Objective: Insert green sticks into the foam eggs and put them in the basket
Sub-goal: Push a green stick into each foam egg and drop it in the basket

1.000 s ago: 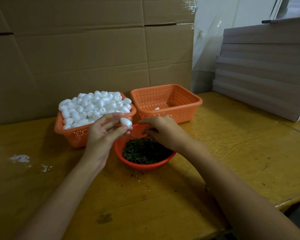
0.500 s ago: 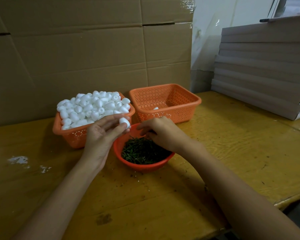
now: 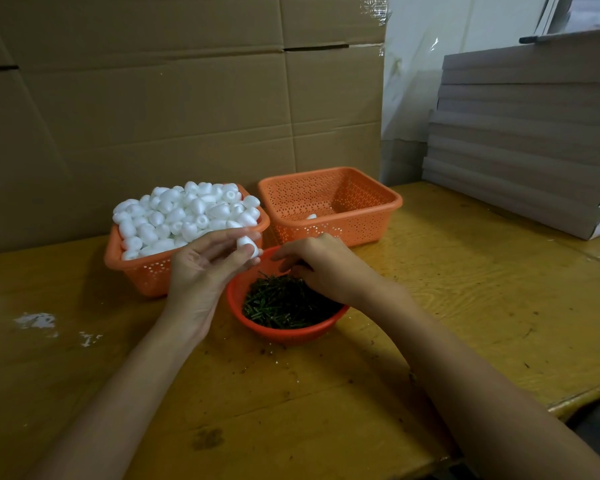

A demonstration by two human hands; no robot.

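My left hand (image 3: pixel 201 268) pinches a white foam egg (image 3: pixel 247 244) between thumb and fingertips, just above the rim of a round orange bowl (image 3: pixel 284 332) full of green sticks (image 3: pixel 284 303). My right hand (image 3: pixel 321 263) hovers over the back of that bowl with fingers curled down into the sticks; whether it holds one is hidden. Behind my left hand an orange basket (image 3: pixel 142 271) is heaped with foam eggs (image 3: pixel 187 213). To its right stands a second orange basket (image 3: pixel 371 223) with one egg (image 3: pixel 311 216) visible inside.
All stands on a yellow wooden table (image 3: pixel 465 289); its front edge runs at lower right. Cardboard sheets (image 3: pixel 170 98) form a wall behind. A stack of flat grey boards (image 3: pixel 523 133) lies at the right. White foam crumbs (image 3: pixel 35 320) lie at the left.
My left hand has kept the egg and shifted slightly. My right hand has stayed over the stick bowl, fingers working among the sticks.
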